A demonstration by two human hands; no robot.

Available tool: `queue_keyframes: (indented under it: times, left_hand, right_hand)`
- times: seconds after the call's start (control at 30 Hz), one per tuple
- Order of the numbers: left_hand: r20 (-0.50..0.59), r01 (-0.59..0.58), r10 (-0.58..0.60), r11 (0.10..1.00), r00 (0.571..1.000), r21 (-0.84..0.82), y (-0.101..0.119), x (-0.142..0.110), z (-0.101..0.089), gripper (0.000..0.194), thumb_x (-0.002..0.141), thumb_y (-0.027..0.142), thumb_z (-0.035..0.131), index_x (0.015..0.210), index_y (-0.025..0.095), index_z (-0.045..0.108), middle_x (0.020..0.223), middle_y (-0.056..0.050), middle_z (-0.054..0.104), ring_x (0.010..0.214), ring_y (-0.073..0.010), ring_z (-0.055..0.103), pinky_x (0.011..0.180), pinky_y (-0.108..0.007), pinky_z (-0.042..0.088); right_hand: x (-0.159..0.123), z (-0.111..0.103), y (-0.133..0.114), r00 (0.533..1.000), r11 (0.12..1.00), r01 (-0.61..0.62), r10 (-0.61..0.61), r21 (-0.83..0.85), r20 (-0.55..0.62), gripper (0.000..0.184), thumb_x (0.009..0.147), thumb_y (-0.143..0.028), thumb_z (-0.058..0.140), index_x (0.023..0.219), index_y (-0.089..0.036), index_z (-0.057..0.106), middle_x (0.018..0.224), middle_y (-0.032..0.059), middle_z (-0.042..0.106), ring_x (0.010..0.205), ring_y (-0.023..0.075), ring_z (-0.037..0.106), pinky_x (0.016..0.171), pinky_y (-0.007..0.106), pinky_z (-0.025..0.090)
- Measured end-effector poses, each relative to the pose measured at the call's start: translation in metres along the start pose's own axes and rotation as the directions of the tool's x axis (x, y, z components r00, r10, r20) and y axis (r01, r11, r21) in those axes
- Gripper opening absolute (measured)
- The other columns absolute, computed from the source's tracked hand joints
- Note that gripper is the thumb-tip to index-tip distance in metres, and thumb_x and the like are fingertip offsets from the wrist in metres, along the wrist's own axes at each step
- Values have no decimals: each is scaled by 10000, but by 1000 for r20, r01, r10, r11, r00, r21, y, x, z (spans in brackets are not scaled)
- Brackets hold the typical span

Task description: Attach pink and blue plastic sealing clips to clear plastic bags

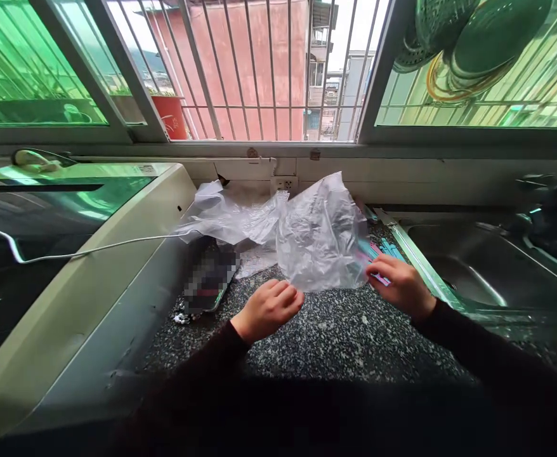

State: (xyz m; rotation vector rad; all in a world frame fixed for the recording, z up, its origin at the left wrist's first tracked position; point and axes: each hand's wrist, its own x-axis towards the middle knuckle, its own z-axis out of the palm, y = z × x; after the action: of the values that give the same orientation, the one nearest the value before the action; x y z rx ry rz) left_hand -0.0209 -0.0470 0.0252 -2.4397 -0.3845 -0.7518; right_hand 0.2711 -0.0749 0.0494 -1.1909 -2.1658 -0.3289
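A clear, crinkled plastic bag point(323, 235) stands spread between my two hands, just above the speckled counter point(335, 336). My left hand point(271, 308) is closed at the bag's lower left corner. On the other side, my right hand point(397, 282) pinches its lower right edge. Behind that hand lie several thin blue and pink sticks point(386, 249), partly covered by the bag and the fingers. More crumpled clear plastic point(245, 216) is heaped at the back left, against the wall.
A phone-like dark slab point(212, 276), blurred out, lies left of my left hand. The washing machine point(164, 190) borders the counter on the left, with a white cable point(117, 243) across it. A steel sink point(478, 260) is at the right; a wall socket point(285, 184) is behind.
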Motion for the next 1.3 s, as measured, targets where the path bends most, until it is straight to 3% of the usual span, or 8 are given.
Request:
queue_keyframes:
  times: [0.17,0.37,0.5,0.6,0.7,0.83,1.03,1.3]
  left_hand:
    - [187,-40,66,990,980,-138,26,-11,15,119,832,89,422,833,140,530,662,-20,526,598,-139,471,529,-281,340]
    - [335,-7,116,951,935,-308,47,-18,13,121,818,103,450,736,168,512,639,-15,517,571,-139,469,501,-276,339]
    - [142,10,63,885,988,-465,60,-20,-4,195,828,241,472,998,168,534,626,0,521,547,-134,458,507,-273,370]
    - [-22,181,-223,844,975,-505,61,-17,-5,202,814,214,500,1009,172,533,699,-25,557,630,-133,497,582,-274,426]
    - [155,447,-426,776,892,-445,54,-11,10,147,791,211,558,927,157,573,812,-66,572,745,-155,524,660,-284,467]
    - [390,537,-399,762,830,-363,51,-14,33,305,756,344,604,983,141,594,898,-95,559,834,-204,519,747,-351,479]
    - [413,546,-402,770,817,-329,58,-26,39,358,781,380,562,1058,154,584,942,-97,547,890,-224,499,808,-384,447]
    - [360,531,-410,765,838,-364,55,-25,39,391,794,374,540,1109,143,556,963,-113,562,913,-234,507,814,-398,446]
  right_hand:
    - [-48,25,1,972,994,-103,93,36,218,130,805,-177,491,724,-179,594,702,44,605,637,143,571,577,251,457]
    - [-57,15,1,851,959,-275,207,73,483,180,721,-107,510,834,-188,625,838,55,620,730,156,594,635,266,461]
    - [-52,5,-1,819,899,-419,315,125,480,154,770,-201,507,853,-187,636,793,47,622,679,146,575,617,270,449]
    - [-47,11,-7,787,871,-476,359,122,502,145,785,-240,519,803,-176,649,742,42,621,666,142,572,623,264,438]
    - [-40,23,-15,723,876,-481,374,35,581,130,764,-256,568,820,-176,653,782,46,630,703,150,584,636,256,423]
    - [-33,33,-22,635,881,-465,400,-87,660,112,747,-292,593,759,-194,647,786,38,635,718,162,585,599,247,389]
    - [-49,18,-10,656,842,-539,423,-3,626,116,744,-217,527,657,-180,594,693,20,617,619,127,548,567,233,385]
    - [-63,-5,4,609,752,-658,500,40,616,182,758,-309,488,747,-181,616,711,32,655,635,154,581,587,260,421]
